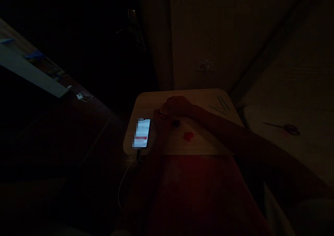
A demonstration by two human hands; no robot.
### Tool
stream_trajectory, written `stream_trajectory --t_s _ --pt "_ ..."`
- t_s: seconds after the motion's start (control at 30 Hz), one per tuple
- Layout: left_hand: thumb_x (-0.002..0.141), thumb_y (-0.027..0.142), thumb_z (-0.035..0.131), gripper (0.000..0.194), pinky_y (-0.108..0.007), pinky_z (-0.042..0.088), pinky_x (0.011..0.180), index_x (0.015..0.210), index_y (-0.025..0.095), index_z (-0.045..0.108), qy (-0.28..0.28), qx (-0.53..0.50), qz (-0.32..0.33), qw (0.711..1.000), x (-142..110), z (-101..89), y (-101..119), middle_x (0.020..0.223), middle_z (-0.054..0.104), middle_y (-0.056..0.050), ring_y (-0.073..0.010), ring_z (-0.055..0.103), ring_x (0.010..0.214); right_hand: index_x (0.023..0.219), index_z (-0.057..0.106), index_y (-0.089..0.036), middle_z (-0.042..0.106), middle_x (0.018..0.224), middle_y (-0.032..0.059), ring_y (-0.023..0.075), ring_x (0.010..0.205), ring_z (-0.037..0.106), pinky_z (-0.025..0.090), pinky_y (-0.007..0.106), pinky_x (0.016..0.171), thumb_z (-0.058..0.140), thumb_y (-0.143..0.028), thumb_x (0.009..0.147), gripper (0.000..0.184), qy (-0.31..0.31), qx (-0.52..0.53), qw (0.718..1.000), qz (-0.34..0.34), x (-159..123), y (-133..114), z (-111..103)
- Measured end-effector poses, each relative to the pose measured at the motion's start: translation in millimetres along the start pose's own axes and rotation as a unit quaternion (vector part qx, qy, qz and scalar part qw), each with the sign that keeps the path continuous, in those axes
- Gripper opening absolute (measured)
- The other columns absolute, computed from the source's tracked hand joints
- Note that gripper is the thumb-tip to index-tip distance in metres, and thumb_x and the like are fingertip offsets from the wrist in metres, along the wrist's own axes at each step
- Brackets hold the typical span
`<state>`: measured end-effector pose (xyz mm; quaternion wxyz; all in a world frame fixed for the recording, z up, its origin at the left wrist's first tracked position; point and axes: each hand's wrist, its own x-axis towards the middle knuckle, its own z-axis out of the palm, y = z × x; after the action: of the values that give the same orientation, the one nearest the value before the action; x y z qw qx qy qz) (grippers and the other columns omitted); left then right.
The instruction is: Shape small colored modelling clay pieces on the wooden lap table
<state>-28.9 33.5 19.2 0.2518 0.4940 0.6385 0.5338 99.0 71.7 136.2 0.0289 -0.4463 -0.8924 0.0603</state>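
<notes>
In dim light my left hand point(162, 119) and my right hand point(177, 105) meet above the far half of a small wooden table point(150, 98). Both hands look closed, fingers bent. A small pale edge shows between them, but what they hold is too dark to make out. Just below my right hand lies a small dark lump point(175, 123). A crumpled red piece point(188, 136) rests closer to me on the tabletop. Left of my left forearm is a lit phone point(141, 133) with a cable point(122, 180) running from its lower end.
Several thin sticks point(221, 105) lie at the table's far right corner. Scissors point(284, 127) rest on a pale surface to the right. A wall socket point(206, 65) with a plug is behind the table. A dark door with a handle point(132, 29) stands at the back left.
</notes>
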Motion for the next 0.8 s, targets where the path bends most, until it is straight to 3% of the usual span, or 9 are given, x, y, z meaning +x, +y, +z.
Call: stream_trajectory --t_s 0.13,0.27,0.4,0.57,0.8 --pt "0.065 0.015 0.084 0.043 -0.021 0.039 0.059 0.093 0.021 0.053 -0.01 -0.007 -0.008 1.0 -0.9 -0.8 0.9 0.077 0.057 0.006 -0.0111 0.052 0.067 0.113 0.078 -0.013 0.076 0.123 0.0213 0.0337 0.113 0.073 0.054 0.036 0.083 0.05 -0.026 0.101 0.034 -0.079 -0.068 0.995 0.002 8.8 -17.5 -8.7" --pt "0.067 0.017 0.084 0.04 -0.022 0.039 0.059 0.093 0.021 0.053 -0.001 0.006 -0.014 1.0 -0.1 -1.1 2.7 0.078 0.058 0.005 -0.0118 0.054 0.068 0.116 0.077 -0.008 0.075 0.122 0.0255 0.0369 0.113 0.073 0.058 0.041 0.085 0.046 -0.026 0.103 0.039 -0.075 -0.081 0.994 0.006 18.1 -24.4 -11.2" --pt "0.069 0.022 0.083 0.036 -0.023 0.039 0.058 0.09 0.021 0.054 0.002 0.04 -0.012 0.999 1.1 0.0 1.8 0.076 0.058 0.004 -0.0126 0.054 0.067 0.122 0.075 -0.005 0.075 0.122 0.0273 0.0361 0.114 0.073 0.058 0.038 0.084 0.051 -0.028 0.101 0.039 -0.084 -0.058 0.995 0.006 29.7 -20.6 -7.6" --pt "0.072 0.025 0.082 0.034 -0.023 0.041 0.059 0.088 0.022 0.052 -0.003 0.038 -0.013 0.999 1.9 1.5 -1.9 0.076 0.058 0.004 -0.0128 0.056 0.067 0.123 0.074 -0.001 0.074 0.125 0.0284 0.0328 0.11 0.075 0.057 0.033 0.082 0.058 -0.026 0.097 0.04 -0.165 -0.022 0.986 0.003 46.1 -15.5 -5.1" --pt "0.071 0.027 0.083 0.038 -0.024 0.037 0.057 0.081 0.023 0.047 0.01 0.06 -0.017 0.998 3.3 1.4 -1.5 0.073 0.055 0.004 -0.0129 0.053 0.065 0.124 0.073 0.004 0.073 0.125 0.0294 0.0297 0.104 0.074 0.054 0.031 0.08 0.057 -0.02 0.094 0.041 -0.198 -0.011 0.98 -0.013 61.0 -14.5 -3.8"
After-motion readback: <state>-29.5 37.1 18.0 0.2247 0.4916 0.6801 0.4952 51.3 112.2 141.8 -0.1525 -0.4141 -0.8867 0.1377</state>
